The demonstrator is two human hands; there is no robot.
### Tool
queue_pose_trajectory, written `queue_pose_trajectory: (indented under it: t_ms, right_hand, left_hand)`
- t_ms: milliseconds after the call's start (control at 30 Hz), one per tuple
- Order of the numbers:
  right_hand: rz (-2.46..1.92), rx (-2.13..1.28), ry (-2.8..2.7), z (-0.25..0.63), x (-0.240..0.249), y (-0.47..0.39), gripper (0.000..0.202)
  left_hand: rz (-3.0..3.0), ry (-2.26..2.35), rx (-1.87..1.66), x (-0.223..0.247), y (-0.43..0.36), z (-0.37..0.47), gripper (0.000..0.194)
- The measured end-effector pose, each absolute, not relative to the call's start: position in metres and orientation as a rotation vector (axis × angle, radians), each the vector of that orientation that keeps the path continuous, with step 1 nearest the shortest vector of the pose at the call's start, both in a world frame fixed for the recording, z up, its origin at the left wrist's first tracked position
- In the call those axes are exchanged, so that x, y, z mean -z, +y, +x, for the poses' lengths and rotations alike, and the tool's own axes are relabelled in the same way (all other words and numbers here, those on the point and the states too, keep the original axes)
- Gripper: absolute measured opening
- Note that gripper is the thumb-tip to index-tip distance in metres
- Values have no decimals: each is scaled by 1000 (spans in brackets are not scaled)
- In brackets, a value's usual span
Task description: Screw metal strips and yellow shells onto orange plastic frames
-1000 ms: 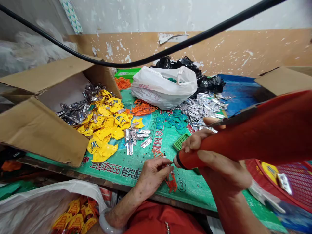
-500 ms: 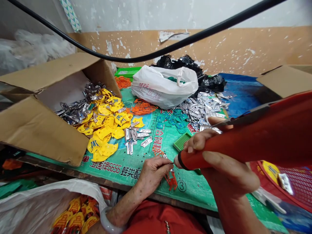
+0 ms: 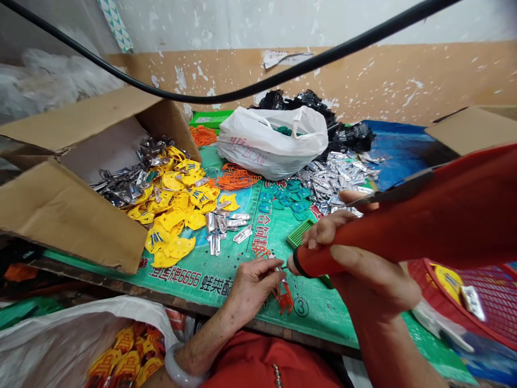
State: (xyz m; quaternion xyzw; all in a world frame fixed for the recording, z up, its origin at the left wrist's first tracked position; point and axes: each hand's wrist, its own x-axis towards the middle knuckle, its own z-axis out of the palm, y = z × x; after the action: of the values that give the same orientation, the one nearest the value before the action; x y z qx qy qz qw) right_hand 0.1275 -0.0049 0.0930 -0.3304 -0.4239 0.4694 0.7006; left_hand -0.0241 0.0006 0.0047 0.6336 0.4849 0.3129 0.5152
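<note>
My right hand (image 3: 375, 277) is wrapped round a red electric screwdriver (image 3: 407, 231), which slants down to the left. Its thin bit reaches the fingertips of my left hand (image 3: 252, 285). Thumb and forefinger of that hand are closed on an orange plastic part (image 3: 286, 300) with a silvery piece on it, low over the green sheet (image 3: 335, 318). Whether a screw sits at the bit's tip is hidden by the fingers. Just beyond the screwdriver's nose stands a small green tray (image 3: 301, 231) with a grid of holes.
A cardboard box (image 3: 72, 215) spills yellow parts (image 3: 173, 215) and silvery pieces at left. Behind are orange frames (image 3: 236, 177), a white bag (image 3: 270, 145), teal parts (image 3: 286, 198) and a silvery pile (image 3: 339, 175). A red basket (image 3: 484, 302) stands at right; a black cable (image 3: 218, 98) hangs across.
My right hand and the screwdriver have shifted slightly up and left. My left hand keeps its place and its pinch.
</note>
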Motion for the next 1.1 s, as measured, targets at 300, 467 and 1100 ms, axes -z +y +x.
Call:
queue_pose_trajectory:
  t_ms: [300, 467, 1100]
  right_hand:
    - [-787, -1031, -1002, 133, -92, -2, 43]
    - [-877, -1046, -1046, 133, -86, 0, 23]
    - [-740, -1271, -964, 125, -86, 3, 30]
  left_hand:
    - [1630, 1180, -717, -4, 1, -32, 30]
    - [1618, 1159, -736, -4, 0, -31, 28]
    - [1702, 1107, -778, -8, -3, -30, 27]
